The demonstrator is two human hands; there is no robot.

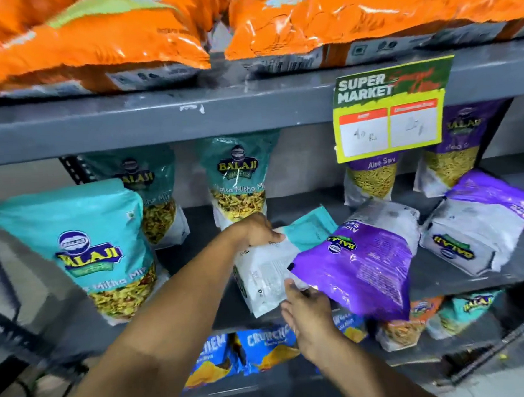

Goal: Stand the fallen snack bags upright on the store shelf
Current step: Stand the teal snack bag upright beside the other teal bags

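Note:
A teal-and-white snack bag (268, 271) lies flat, back side up, on the grey middle shelf (443, 267). My left hand (256, 231) grips its upper edge. My right hand (307, 309) touches its lower corner and the edge of a fallen purple bag (369, 262) that overlaps it. A second purple bag (483, 230) lies fallen further right. Teal bags stand upright at the left (83, 252) and behind (238, 181). Two purple bags (373, 179) stand at the back right.
Orange bags (98, 45) lie on the upper shelf. A yellow and green price sign (390, 107) hangs from that shelf's edge. Blue bags (263, 348) and others fill the lower shelf. A slotted upright post (78, 169) stands at the back left.

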